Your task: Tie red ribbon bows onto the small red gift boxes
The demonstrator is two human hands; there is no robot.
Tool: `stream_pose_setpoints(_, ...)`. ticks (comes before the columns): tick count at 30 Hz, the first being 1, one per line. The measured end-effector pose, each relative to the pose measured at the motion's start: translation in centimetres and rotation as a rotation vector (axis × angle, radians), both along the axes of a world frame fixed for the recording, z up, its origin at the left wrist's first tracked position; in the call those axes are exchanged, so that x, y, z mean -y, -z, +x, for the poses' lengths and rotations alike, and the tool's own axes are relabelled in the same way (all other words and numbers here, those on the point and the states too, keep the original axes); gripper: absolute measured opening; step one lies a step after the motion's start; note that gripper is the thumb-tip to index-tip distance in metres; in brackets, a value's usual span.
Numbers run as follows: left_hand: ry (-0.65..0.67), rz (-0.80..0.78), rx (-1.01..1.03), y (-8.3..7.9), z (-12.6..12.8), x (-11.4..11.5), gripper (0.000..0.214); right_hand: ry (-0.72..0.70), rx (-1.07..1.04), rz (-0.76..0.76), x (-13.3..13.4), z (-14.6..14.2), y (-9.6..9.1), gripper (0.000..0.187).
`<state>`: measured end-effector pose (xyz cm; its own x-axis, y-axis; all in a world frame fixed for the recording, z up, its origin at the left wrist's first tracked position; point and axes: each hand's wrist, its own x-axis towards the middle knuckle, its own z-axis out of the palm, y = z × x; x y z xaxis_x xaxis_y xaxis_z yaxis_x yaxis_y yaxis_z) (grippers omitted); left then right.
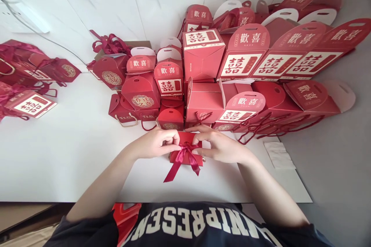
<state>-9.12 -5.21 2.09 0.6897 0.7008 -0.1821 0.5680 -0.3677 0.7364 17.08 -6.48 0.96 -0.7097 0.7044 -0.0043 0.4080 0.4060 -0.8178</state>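
Observation:
A small red gift box (189, 137) sits on the white table in front of me, with a dark pink satin ribbon (180, 161) tied in a bow across it. The ribbon's two tails hang toward me over the near side. On the bow's left side, my left hand (159, 142) pinches the ribbon between thumb and curled fingers. My right hand (218, 144) closes on the ribbon from the right, its thumb near the knot and its other fingers bent over the box. The fingers partly cover the bow loops.
Red boxes with gold and white printing stand stacked along the wall, such as this upright box (203, 60). Coiled ribbon (111, 44) lies behind them. More ribboned boxes (34, 103) are at far left. A white tissue (278, 155) lies near the table's right edge.

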Motion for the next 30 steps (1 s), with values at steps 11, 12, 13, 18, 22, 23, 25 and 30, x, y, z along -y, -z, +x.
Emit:
stream_pose_setpoints(11, -0.021, -0.088, 0.015, 0.5, 0.1, -0.5, 0.029, 0.023, -0.222, -0.212, -0.4, -0.6, 1.1, 0.029)
stream_pose_setpoints(12, -0.010, -0.096, 0.017, 0.5, 0.0, -0.5, 0.029, 0.019, -0.235, -0.221, -0.4, -0.7, 1.2, 0.030)
stream_pose_setpoints(13, -0.001, -0.102, 0.021, 0.4, 0.0, -0.5, 0.029, 0.014, -0.251, -0.227, -0.4, -0.8, 1.3, 0.029)
stream_pose_setpoints(18, -0.022, -0.142, 0.046, 0.3, 0.3, -0.2, 0.028, 0.031, -0.338, -0.257, -0.4, -1.0, 1.8, 0.027)
stream_pose_setpoints(22, -0.047, -0.124, 0.044, 0.2, 0.5, 0.2, 0.025, 0.022, -0.331, -0.270, -0.6, -0.8, 2.1, 0.023)
stream_pose_setpoints(23, -0.045, -0.117, 0.042, 0.1, 0.5, 0.3, 0.024, 0.010, -0.323, -0.271, -0.6, -0.7, 2.1, 0.022)
stream_pose_setpoints(25, -0.033, -0.118, 0.040, 0.1, 0.5, 0.3, 0.025, -0.010, -0.324, -0.280, -0.6, -0.7, 2.1, 0.021)
stream_pose_setpoints(30, -0.082, -0.101, 0.036, 0.5, 0.4, 0.2, 0.035, 0.008, -0.371, -0.309, -0.7, -0.6, 2.4, 0.033)
